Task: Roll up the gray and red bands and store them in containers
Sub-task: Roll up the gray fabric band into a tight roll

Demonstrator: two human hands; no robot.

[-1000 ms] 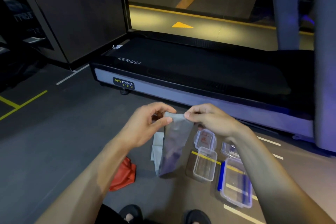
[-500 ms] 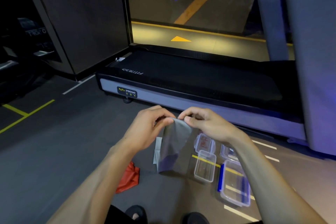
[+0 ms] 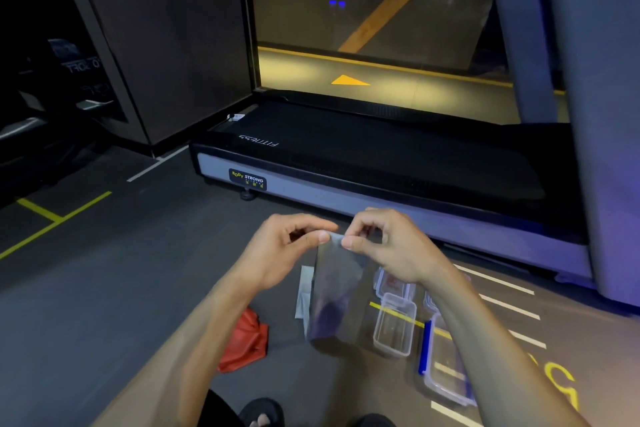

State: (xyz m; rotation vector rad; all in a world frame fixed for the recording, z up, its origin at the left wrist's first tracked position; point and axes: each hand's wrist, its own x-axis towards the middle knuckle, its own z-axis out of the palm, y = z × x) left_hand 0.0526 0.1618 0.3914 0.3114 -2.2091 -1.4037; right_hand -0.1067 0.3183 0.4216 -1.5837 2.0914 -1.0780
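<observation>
Now that the top edge is bunched tighter, pinching gray band (image 3: pixel 334 291) with left hand (image 3: pixel 280 253) and right hand (image 3: pixel 391 246), starting the roll.

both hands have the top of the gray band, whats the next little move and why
Probably start turning the pinched top edge over on itself to begin the roll. Both the left hand and the right hand grip the gray band at its top edge, and the rest hangs flat and unrolled. The small clear container sits open on the floor below, and the red band lies crumpled, untouched.
</observation>
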